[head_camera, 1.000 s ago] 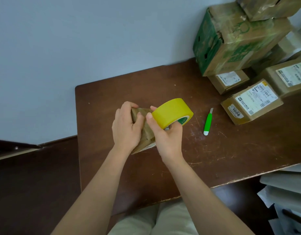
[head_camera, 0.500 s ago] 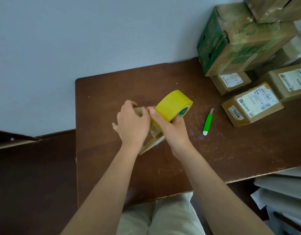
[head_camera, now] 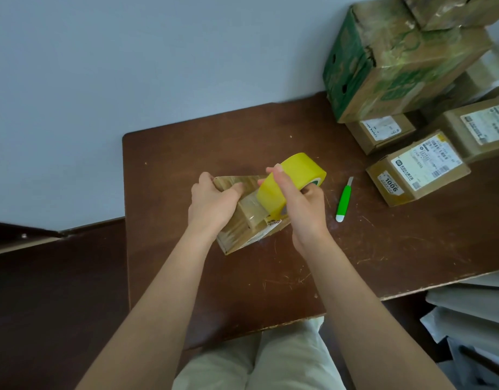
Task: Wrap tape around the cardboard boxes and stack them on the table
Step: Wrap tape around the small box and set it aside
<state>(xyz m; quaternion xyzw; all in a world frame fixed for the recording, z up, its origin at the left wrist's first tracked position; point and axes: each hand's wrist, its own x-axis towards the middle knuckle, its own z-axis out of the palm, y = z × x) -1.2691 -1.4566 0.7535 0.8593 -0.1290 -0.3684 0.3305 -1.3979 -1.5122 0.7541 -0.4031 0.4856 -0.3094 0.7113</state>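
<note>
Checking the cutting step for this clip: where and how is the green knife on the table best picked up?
Pinch the green knife by its green handle, coming from above with the right hand, the nearer one. It lies flat, clear of the boxes, with its thin pale end pointing away, so the long sides are open.

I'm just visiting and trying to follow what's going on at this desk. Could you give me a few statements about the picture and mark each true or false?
1. The right hand grips a yellow tape roll. True.
2. The left hand lies flat on the bare table. False: it holds the small cardboard box being taped.
3. A green cutter lies on the table right of the hands, untouched. True.
4. The box labelled 1006 sits on top of the green printed box. False: it rests on the table, in front of it.
5. The tape roll is blue. False: it is yellow.
</note>
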